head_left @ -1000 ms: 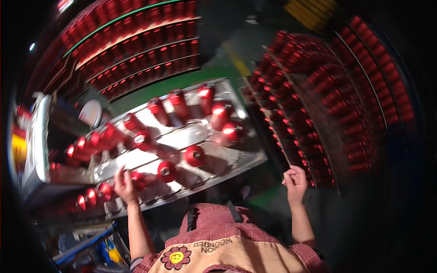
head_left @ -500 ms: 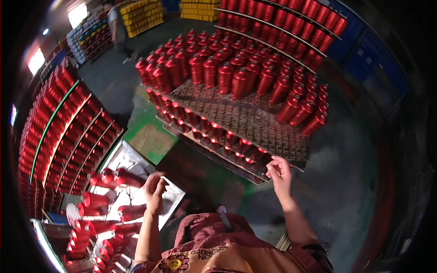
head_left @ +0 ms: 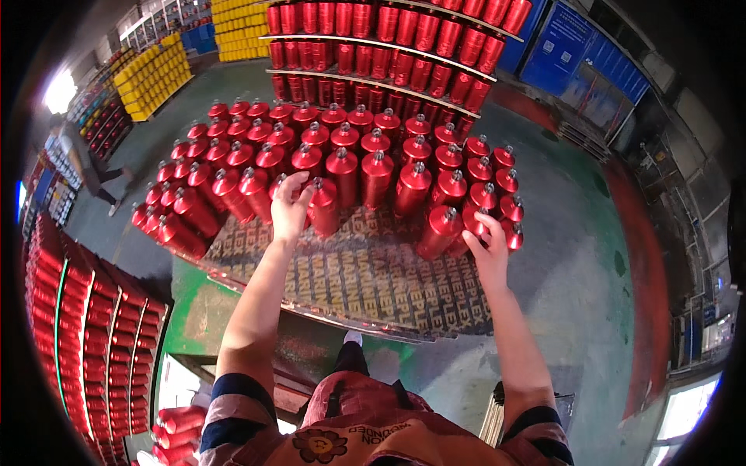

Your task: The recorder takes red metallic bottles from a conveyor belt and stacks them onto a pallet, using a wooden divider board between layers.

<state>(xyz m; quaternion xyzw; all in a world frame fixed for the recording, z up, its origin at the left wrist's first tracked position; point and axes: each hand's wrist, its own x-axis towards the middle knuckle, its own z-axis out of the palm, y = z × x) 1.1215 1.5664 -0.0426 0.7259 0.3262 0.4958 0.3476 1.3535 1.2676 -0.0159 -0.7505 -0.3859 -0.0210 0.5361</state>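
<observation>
Rows of red metal cylinders (head_left: 341, 177) with domed shoulders and narrow silvery necks stand upright on a printed board (head_left: 350, 287). My left hand (head_left: 288, 208) is over the front row with its fingers curved and apart. Its fingertips come close to the neck of one front cylinder (head_left: 322, 210); whether they touch is unclear. At the right end of the group, my right hand (head_left: 489, 250) has thumb and forefinger spread. It is beside a front corner cylinder (head_left: 440, 231), with more cylinders partly hidden behind the fingers. Nothing is held in either hand.
Tall layered stacks of red cylinders rise behind the board (head_left: 388, 58) and at my left (head_left: 97, 334). More red cylinders (head_left: 177, 439) lie at the lower left. A person (head_left: 81, 159) is at the far left. Yellow cylinders (head_left: 151, 78) are stacked at the back.
My view has shifted closer to the board. Both hands have gone from hanging short of it to reaching over the standing cylinders. The surface with lying cylinders has mostly left the picture.
</observation>
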